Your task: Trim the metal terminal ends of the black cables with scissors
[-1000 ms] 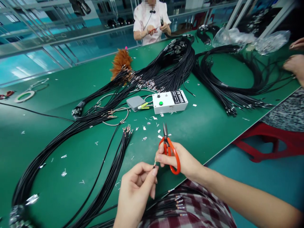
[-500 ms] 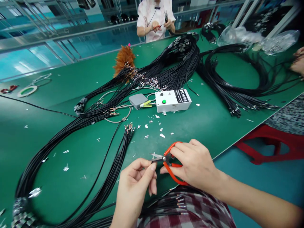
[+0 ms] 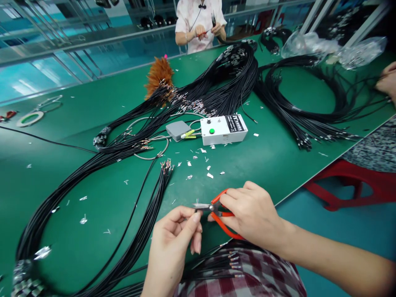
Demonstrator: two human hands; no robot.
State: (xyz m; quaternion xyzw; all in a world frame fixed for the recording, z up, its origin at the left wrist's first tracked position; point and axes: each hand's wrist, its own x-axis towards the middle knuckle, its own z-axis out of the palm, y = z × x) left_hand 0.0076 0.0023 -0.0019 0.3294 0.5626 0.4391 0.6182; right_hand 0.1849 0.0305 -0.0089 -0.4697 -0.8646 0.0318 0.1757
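Observation:
My right hand [image 3: 250, 210] grips red-handled scissors [image 3: 225, 227], whose blades point left and are nearly closed. Right at the blades, my left hand [image 3: 176, 233] pinches the end of a thin black cable [image 3: 196, 210] between thumb and forefinger; most of that cable is hidden by the hand. A bundle of black cables [image 3: 154, 206] with stripped, coloured wire ends lies on the green table [image 3: 253, 165], left of my hands. More black cables [image 3: 216, 268] with bared ends rest across my lap on a checked cloth.
A white box with a green button [image 3: 224, 134] sits beside a grey box [image 3: 178, 131]. Large black cable coils [image 3: 241, 78] lie behind, near a brown feathery tuft [image 3: 159, 76]. Foil scraps [image 3: 210, 175] litter the table. A co-worker [image 3: 200, 24] sits opposite; another person's hand [image 3: 386, 82] is at right.
The scissor blades have closed from slightly apart to nearly together at the cable end by my left fingertips. The whole view has shifted slightly.

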